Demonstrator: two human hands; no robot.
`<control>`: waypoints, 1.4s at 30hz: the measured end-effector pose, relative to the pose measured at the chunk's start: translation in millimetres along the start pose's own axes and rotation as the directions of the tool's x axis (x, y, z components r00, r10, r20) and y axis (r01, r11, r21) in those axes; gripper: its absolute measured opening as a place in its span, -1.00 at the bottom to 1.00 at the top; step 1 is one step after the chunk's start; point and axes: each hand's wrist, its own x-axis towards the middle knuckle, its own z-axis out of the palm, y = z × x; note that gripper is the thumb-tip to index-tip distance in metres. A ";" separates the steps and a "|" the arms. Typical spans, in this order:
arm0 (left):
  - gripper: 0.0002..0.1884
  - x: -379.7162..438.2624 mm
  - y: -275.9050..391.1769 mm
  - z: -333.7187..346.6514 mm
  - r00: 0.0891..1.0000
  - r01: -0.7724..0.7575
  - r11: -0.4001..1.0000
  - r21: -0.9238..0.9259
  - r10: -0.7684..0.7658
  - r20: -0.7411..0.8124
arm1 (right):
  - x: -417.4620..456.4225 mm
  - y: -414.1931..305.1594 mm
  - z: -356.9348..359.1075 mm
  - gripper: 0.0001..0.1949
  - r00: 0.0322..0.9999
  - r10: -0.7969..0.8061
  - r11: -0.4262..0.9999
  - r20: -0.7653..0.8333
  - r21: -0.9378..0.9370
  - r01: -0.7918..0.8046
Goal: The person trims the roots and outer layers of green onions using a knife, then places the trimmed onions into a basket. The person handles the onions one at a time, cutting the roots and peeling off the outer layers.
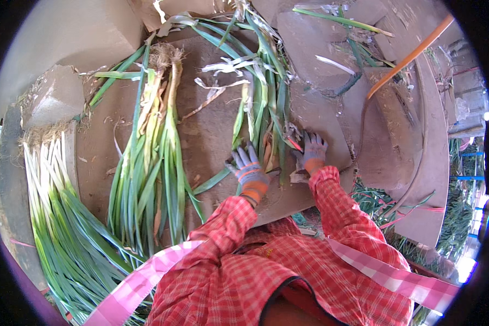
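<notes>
My left hand (250, 173), in a grey and orange knit glove, rests with fingers spread at the lower end of a heap of loose green leaves and peeled skins (265, 89). My right hand (313, 151), gloved alike, is at the right side of that heap. By its thumb and fingertips lies a small red-edged object (295, 143), too small to identify; whether the hand grips it is unclear. Left of my hands lie untrimmed green onions (146, 163), roots pointing away from me. Farther left is a bunch of cleaned green onions (61, 195) with white stems.
The brown work board (212, 118) carries dirt and scraps. An orange-brown hose or cord (407, 57) runs down the right side. Leaf scraps (350, 49) lie at the upper right. A pale block (55, 95) stands behind the cleaned bunch. More greens (458, 203) show beyond the right edge.
</notes>
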 end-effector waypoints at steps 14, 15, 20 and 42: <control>-0.15 202.7 49.1 -160.4 0.914 -0.268 0.928 -0.258 0.161 -0.372 | -89.7 111.0 -66.4 -0.31 0.944 -0.071 0.729 -0.323 0.629 0.270; -0.15 200.9 54.2 -210.1 0.849 -0.345 0.893 -0.289 0.165 -0.502 | -90.4 108.4 -63.8 -0.32 0.954 -0.051 0.682 -0.297 0.687 0.250; -0.09 104.8 38.2 -301.0 0.547 -0.669 0.717 -0.198 0.294 -0.783 | -105.1 76.7 -86.8 -0.31 0.991 0.030 0.357 0.129 0.925 -0.131; -0.08 -83.3 -356.5 -136.1 0.906 0.244 0.965 0.096 -0.191 -0.377 | -216.5 -137.9 -114.7 -0.29 0.879 -0.455 0.613 -0.140 0.667 0.424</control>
